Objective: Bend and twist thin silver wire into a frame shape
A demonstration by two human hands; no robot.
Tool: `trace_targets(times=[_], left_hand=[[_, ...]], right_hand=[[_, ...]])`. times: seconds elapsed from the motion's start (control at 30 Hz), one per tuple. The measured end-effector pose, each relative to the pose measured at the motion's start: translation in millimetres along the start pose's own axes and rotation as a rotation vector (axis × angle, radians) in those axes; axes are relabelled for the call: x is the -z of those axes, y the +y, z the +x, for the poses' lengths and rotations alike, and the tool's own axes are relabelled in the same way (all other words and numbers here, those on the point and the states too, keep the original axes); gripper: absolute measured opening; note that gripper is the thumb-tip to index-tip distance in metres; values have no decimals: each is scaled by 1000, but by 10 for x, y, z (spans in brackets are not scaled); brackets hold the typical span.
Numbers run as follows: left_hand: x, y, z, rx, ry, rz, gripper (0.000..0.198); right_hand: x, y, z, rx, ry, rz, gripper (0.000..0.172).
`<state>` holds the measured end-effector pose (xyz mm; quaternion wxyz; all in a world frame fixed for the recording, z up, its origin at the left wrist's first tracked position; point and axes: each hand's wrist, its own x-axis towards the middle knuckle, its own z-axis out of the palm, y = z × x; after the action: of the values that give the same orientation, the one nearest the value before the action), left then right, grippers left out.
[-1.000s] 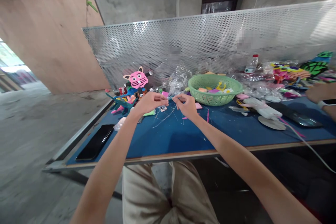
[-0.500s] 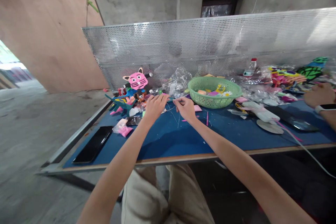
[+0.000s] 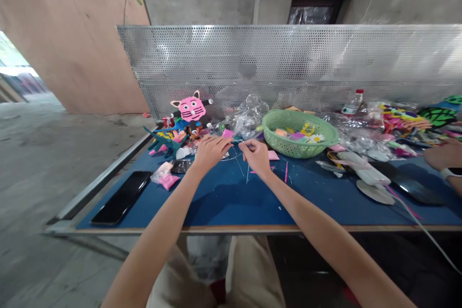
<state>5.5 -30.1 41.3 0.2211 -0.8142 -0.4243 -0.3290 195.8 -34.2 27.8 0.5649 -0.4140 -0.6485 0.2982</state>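
My left hand (image 3: 212, 150) and my right hand (image 3: 255, 155) are close together above the blue tabletop (image 3: 231, 202), fingertips almost meeting. Each pinches a thin pale wire (image 3: 241, 167); its loose ends slant down between the hands. Whether it is one strand or more I cannot tell. Just behind my left fingertips lies a pink square (image 3: 227, 133). Near my right wrist are a pink flat piece (image 3: 273, 155) and a slim magenta stick (image 3: 286, 172).
A green basket (image 3: 274, 142) of coloured pieces stands behind my right hand. Left are a pink cat-faced figure (image 3: 192, 109), small clay-like figures and a black phone (image 3: 122, 197). Clear plastic wrapping (image 3: 249, 115) lies behind. Another person's hand (image 3: 442, 154) is at far right.
The camera view has turned slightly. My hands stay close together on the wire, the left slightly farther from the pink square, which now shows more fully.
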Motion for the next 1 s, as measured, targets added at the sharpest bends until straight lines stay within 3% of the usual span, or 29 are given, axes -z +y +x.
trace_targets(times=[0.43, 0.67, 0.8, 1.0], left_hand=[[34, -174, -106, -83, -66, 38, 28], [-23, -116, -123, -3, -110, 22, 29], [-1, -61, -94, 145, -111, -259, 27], [147, -109, -40, 354, -414, -928, 32]], right_hand=[[-148, 9, -5, 26, -156, -21, 26], [-119, 44, -15, 33, -177, -18, 26], [-71, 70, -8, 50, -166, -44, 25], [54, 64, 11, 118, -172, -102, 25]])
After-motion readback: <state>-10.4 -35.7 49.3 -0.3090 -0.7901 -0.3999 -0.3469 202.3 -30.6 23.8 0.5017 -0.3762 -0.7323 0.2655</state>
